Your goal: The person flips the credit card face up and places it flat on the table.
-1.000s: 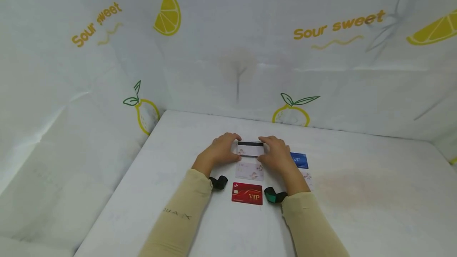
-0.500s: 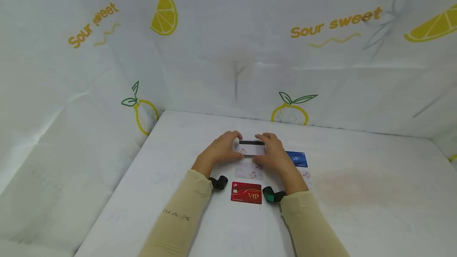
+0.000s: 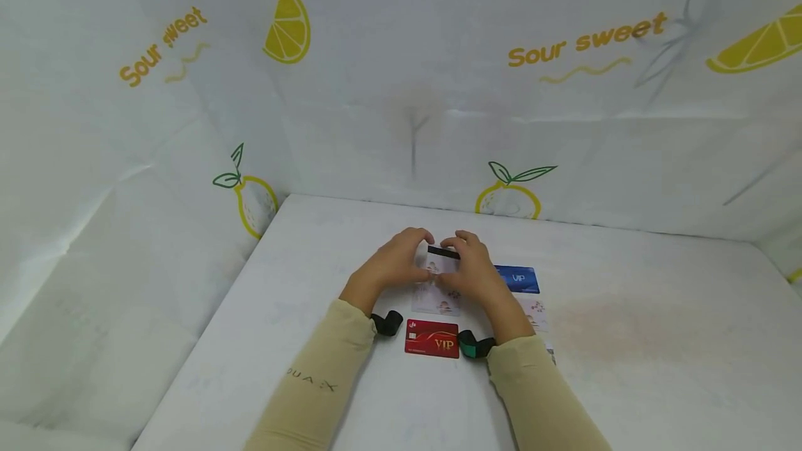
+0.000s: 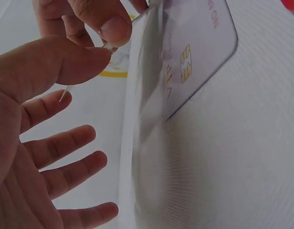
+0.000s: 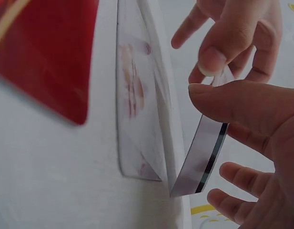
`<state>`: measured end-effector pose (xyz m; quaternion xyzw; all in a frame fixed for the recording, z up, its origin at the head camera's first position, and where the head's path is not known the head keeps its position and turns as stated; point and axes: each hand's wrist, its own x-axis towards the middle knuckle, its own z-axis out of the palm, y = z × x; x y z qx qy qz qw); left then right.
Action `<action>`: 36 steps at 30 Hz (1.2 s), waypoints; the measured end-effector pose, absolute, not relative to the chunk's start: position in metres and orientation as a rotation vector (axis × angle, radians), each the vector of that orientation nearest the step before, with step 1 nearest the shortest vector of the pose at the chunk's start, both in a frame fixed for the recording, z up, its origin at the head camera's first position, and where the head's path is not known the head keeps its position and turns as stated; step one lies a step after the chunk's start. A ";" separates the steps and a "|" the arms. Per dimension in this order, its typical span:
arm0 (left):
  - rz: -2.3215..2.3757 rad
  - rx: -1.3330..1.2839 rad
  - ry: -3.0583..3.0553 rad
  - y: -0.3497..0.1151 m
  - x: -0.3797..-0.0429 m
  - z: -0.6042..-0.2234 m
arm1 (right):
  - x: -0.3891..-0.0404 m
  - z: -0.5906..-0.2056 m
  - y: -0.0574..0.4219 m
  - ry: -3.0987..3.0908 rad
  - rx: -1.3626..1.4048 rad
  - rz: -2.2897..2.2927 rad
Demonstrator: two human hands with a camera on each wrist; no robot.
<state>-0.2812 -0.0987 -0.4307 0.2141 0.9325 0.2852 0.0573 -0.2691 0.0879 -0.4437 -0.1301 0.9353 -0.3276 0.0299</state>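
Observation:
Both hands hold a pale card with a black magnetic stripe just above the table, slightly tilted in the head view. My left hand pinches it from the left, thumb and index finger curled at its edges. From the right my right hand pinches the same card; the thumbs are close together at its near edge. In the right wrist view the striped card slants below the right thumb. A pale flowered card lies on the table just nearer, its chip side also visible as a VIP card in the left wrist view.
A red VIP card lies nearest, between the wrists. Right of the right hand lie a blue VIP card and another pale flowered card, partly covered by the arm. The white table meets a lemon-printed backdrop.
The hands have come closer together, the right one moving left along the striped card. The card has tilted, its right end lower, and less of it shows between the hands.

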 end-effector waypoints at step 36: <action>1.051 0.608 2.569 -0.097 -0.277 -0.430 | -0.271 -0.436 0.111 2.439 -0.302 -1.610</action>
